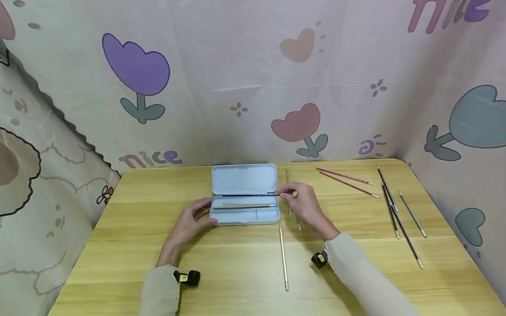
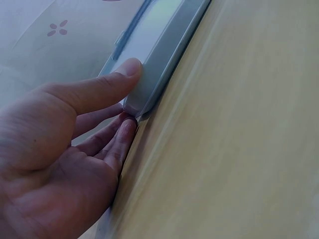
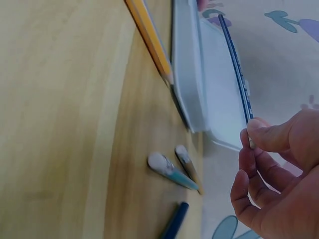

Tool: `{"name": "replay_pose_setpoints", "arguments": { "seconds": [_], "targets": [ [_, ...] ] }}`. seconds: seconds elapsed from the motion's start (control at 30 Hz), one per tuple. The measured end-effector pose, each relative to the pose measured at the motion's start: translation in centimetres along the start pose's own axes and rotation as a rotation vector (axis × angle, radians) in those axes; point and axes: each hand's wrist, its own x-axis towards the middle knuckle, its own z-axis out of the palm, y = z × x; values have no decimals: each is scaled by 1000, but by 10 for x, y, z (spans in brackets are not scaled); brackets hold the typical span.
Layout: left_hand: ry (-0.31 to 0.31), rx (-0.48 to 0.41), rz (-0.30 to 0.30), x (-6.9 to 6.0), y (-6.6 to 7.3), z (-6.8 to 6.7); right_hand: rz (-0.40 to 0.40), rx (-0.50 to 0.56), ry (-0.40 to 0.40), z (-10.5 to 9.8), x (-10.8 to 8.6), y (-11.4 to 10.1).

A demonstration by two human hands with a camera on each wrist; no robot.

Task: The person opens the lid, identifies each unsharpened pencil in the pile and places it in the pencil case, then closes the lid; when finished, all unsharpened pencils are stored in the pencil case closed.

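Observation:
A pale blue pencil case [image 1: 246, 217] lies on the table with its lid [image 1: 244, 179] raised. My left hand [image 1: 190, 223] grips the case's left end; in the left wrist view the thumb [image 2: 130, 68] presses on its rim and the fingers are at its lower corner. Between thumb and fingertips, my right hand [image 1: 304, 202] pinches a dark pencil [image 1: 251, 195] near its eraser end. That dark pencil [image 3: 234, 57] stretches left across the case near the hinge. Inside the case is a gold-coloured pencil [image 1: 238, 207]. Part of the right palm is hidden from the head view.
Another pencil [image 1: 283, 257] lies in front of the case. Two more, one gold-toned [image 1: 287, 175] and one greenish [image 1: 298, 221], lie partly behind my right hand. Red pencils [image 1: 348, 183] and several dark pencils [image 1: 407, 238] are spread at the right. A patterned curtain [image 1: 213, 83] hangs behind the table.

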Motion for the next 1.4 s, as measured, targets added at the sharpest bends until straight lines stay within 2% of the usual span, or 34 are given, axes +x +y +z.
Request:
{"name": "replay_pose_setpoints", "arguments": {
  "seconds": [0.27, 0.53, 0.77, 0.9, 1.13, 1.23, 1.4],
  "targets": [
    [-4, 9, 0, 2, 2, 0, 8, -35, -35, 18, 9, 0],
    [-8, 3, -3, 1, 5, 0, 43, -18, -56, 35, 12, 2],
    [-1, 2, -10, 0, 5, 0, 43, -13, -77, 37, 11, 1],
    [1, 10, -12, 1, 5, 0, 54, 7, -68, 30, 9, -3],
    [3, 33, 3, 2, 4, -2, -14, 49, -18, 2, -1, -17],
    [10, 33, 8, 3, 4, -2, -37, 40, 22, -11, -9, -18],
    [0, 25, 8, 0, 2, -1, -24, 29, 72, -35, -30, -18]
  ]
}}
